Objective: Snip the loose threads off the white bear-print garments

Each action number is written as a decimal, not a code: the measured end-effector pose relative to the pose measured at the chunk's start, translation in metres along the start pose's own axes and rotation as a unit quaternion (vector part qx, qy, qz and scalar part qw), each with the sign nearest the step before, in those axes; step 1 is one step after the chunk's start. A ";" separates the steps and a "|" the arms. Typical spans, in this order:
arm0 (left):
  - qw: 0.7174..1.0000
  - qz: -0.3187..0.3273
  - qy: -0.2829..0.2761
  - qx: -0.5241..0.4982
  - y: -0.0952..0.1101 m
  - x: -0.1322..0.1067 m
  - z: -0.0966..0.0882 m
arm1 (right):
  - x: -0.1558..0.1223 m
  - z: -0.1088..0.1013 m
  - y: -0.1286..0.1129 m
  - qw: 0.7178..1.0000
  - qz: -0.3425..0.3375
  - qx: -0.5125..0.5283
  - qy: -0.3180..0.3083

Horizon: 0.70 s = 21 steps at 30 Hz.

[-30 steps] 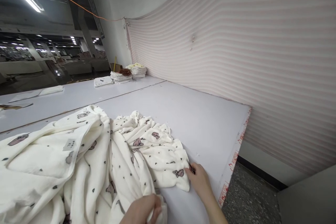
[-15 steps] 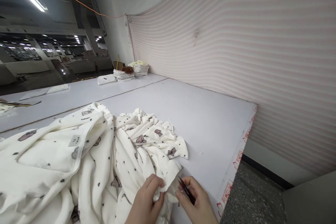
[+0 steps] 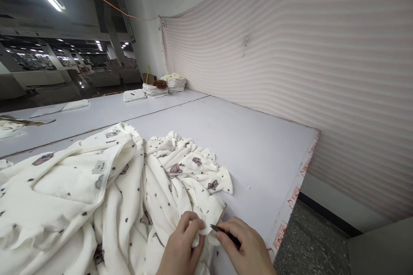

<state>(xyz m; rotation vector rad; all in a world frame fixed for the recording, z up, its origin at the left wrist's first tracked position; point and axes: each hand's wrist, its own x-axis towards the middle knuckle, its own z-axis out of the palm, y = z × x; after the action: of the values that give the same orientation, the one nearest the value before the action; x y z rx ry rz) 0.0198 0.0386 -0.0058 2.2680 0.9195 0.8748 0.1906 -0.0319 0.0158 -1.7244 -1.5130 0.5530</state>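
Observation:
A white fleece garment [image 3: 106,197] printed with small dark hearts and pink-grey animals lies crumpled over the near part of a light grey table [image 3: 258,146]. My left hand [image 3: 182,245] is closed, pinching a corner of the cloth at the bottom middle. Right beside it, my right hand [image 3: 247,247] is closed round small dark thread snips [image 3: 224,233], whose tip points left at the pinched corner. A small grey size label [image 3: 98,166] shows on the garment.
Stacks of folded cloth [image 3: 164,86] stand at the far end of the table by a pale pink striped fabric wall [image 3: 306,60]. The table's right edge [image 3: 290,219] drops to a speckled floor [image 3: 309,245]. Flat white pieces [image 3: 74,105] lie far left.
My right hand drew back from the spread corner on the table towards me and met my left hand, which gathered up that corner. The snips now point at the pinched cloth.

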 end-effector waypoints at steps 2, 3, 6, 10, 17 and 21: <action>0.999 -0.031 0.014 -0.021 0.003 0.003 -0.003 | 0.001 0.004 0.004 0.998 0.012 0.050 0.028; 0.997 -0.056 0.008 -0.042 0.005 0.006 -0.005 | 0.001 0.007 0.006 0.995 0.017 0.087 0.045; 0.975 -0.164 -0.033 -0.143 0.010 0.018 -0.017 | 0.006 0.020 0.007 0.976 -0.008 0.201 0.084; 0.926 -0.252 -0.079 -0.271 0.006 0.026 -0.029 | 0.019 0.041 0.000 0.969 -0.042 0.233 0.067; 0.887 -0.357 -0.081 -0.281 -0.004 0.011 -0.031 | 0.017 0.057 -0.001 0.987 -0.065 0.140 0.052; 0.925 -0.261 -0.137 -0.240 0.007 0.014 -0.035 | 0.009 0.058 -0.002 0.989 -0.072 0.114 0.056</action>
<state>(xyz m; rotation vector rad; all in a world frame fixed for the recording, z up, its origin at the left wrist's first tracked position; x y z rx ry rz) 0.0045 0.0526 0.0265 1.5632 0.9820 0.4589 0.1483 -0.0081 -0.0168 -1.4347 -1.4227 0.5239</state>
